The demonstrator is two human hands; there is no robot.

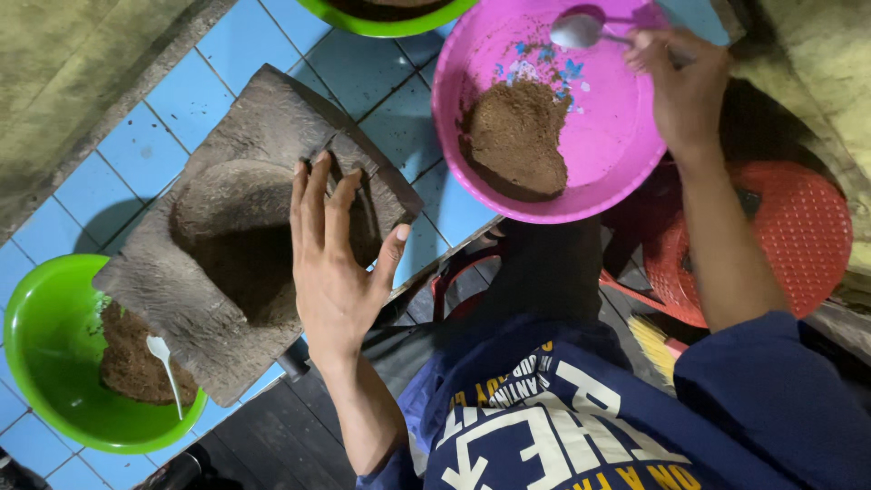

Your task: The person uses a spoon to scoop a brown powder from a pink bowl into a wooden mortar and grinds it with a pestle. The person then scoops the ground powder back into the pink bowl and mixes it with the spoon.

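My left hand (334, 263) lies flat, fingers apart, on the near edge of a dark stone grinding slab (227, 172) with a hollow in its middle. It holds nothing. My right hand (682, 86) grips the handle of a metal spoon (577, 31), whose bowl hovers over the far rim of a pink plastic bowl (617, 136). A mound of brown ground material (517, 141) sits inside the pink bowl, with some blue specks beside it. Slab and bowl both rest on a blue tiled counter (190, 95).
A green bowl (45, 336) at the lower left holds more brown material and a white plastic spoon (166, 363). Another green bowl (390, 23) shows at the top edge. A red plastic stool (798, 227) stands under my right arm, over a dark floor.
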